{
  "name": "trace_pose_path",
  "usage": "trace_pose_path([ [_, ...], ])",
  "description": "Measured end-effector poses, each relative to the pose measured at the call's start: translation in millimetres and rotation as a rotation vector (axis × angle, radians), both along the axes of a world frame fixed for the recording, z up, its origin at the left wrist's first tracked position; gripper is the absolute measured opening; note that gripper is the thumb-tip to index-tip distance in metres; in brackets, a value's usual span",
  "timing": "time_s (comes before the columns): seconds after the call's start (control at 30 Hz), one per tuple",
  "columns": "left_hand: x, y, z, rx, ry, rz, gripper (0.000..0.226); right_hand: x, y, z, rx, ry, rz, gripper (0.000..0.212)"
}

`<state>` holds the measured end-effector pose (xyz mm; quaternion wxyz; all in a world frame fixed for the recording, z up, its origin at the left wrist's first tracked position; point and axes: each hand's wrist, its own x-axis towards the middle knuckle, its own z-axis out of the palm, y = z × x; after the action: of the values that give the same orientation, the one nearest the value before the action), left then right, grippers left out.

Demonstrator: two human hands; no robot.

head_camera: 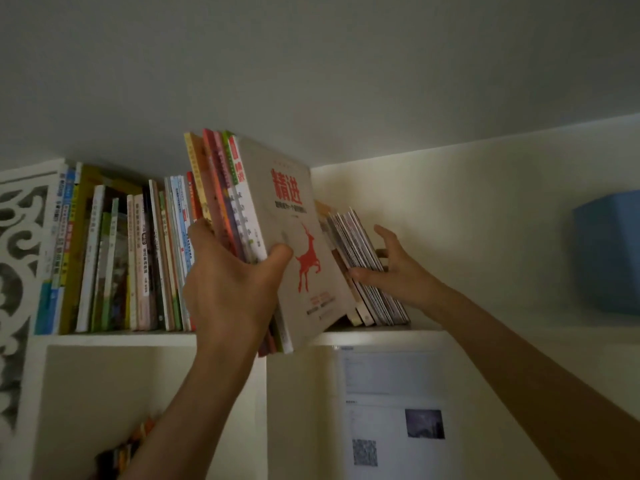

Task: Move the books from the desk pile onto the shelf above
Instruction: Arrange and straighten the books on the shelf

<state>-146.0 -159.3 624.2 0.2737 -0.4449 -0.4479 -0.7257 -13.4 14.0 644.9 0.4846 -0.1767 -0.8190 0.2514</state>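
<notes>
My left hand (232,285) grips a stack of several books (242,202) held upright at the front of the white shelf (114,337). The stack's front book is beige with a red deer and red characters (294,237); my thumb lies across its cover. To the right, several thin books (363,268) lean leftward on the shelf. My right hand (394,268) is against their right side, thumb on the spines' edge and fingers spread behind them. A row of upright books (121,258) fills the shelf's left part.
A carved white panel (17,271) closes the shelf's left end. A blue box (606,251) hangs on the wall at right. Below the shelf are white compartments (104,403), one with a few books at the bottom, and printed sheets (394,403) are stuck to the wall.
</notes>
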Motion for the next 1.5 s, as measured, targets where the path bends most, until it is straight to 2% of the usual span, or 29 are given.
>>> trace_pose_path([
  [0.2, 4, -12, 7, 0.033, -0.005, -0.029, 0.046, 5, -2, -1, 0.111, 0.005, -0.058, 0.061],
  [0.37, 10, -6, 6, 0.003, -0.036, -0.065, 0.047, 12, 0, 0, 0.257, 0.041, -0.369, 0.046],
  [0.4, 10, -5, 6, -0.002, -0.032, -0.067, 0.047, 15, 1, 1, 0.266, 0.065, -0.407, 0.050],
  [0.47, 10, -5, 4, -0.013, -0.014, -0.054, 0.047, 22, 3, -1, 0.301, 0.095, -0.418, 0.071],
  [0.53, 8, -8, 2, -0.017, 0.004, -0.017, 0.047, 28, 0, -2, 0.436, 0.004, -0.415, 0.089],
  [0.6, 6, -10, 2, -0.011, 0.006, 0.016, 0.047, 27, -3, 1, 0.562, -0.140, -0.432, 0.077],
  [0.67, 2, -10, 4, -0.012, -0.014, 0.009, 0.047, 22, -3, 2, 0.595, -0.179, -0.414, 0.052],
  [0.73, -2, -9, 6, -0.017, -0.031, -0.001, 0.047, 18, -6, 3, 0.579, -0.212, -0.383, 0.041],
  [0.9, -5, -6, 3, -0.048, -0.033, 0.007, 0.047, 20, -9, 6, 0.446, -0.294, -0.299, 0.070],
  [1.03, -5, -3, 0, -0.056, -0.026, 0.009, 0.047, 16, -8, 4, 0.436, -0.309, -0.305, 0.082],
  [1.37, -5, -2, -4, -0.063, -0.037, -0.013, 0.048, 19, -4, 4, 0.403, -0.306, -0.225, 0.085],
  [1.5, -2, -3, -7, -0.053, -0.042, -0.024, 0.048, 12, -5, -7, 0.476, -0.198, -0.443, 0.077],
])
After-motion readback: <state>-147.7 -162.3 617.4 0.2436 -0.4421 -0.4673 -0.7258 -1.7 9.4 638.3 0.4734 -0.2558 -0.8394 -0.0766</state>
